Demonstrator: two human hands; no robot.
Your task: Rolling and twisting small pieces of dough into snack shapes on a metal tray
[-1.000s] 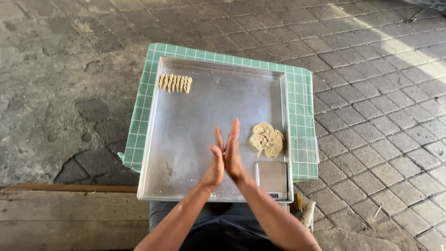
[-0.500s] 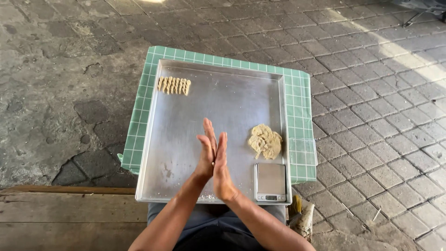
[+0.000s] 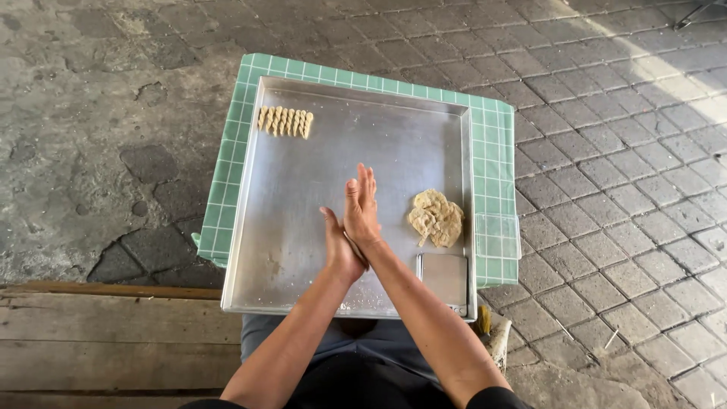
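My left hand (image 3: 338,250) and my right hand (image 3: 361,206) are pressed palm to palm above a large metal tray (image 3: 303,197). The fingers are straight, and the right hand sits further forward than the left. Whether anything lies between the palms is hidden. A lump of pale dough (image 3: 436,218) lies on the tray just right of my hands. A row of several small ridged dough pieces (image 3: 285,121) is lined up in the tray's far left corner.
A small flat metal scale (image 3: 444,279) sits in the tray's near right corner. The tray rests on a green checked surface (image 3: 496,151). Cracked stone and paving bricks (image 3: 621,189) surround it, and a wooden plank (image 3: 113,333) runs along the near left.
My palms have rubbed against each other: the left hand was ahead half a second ago, and now the right hand has slid forward while the left has drawn back.
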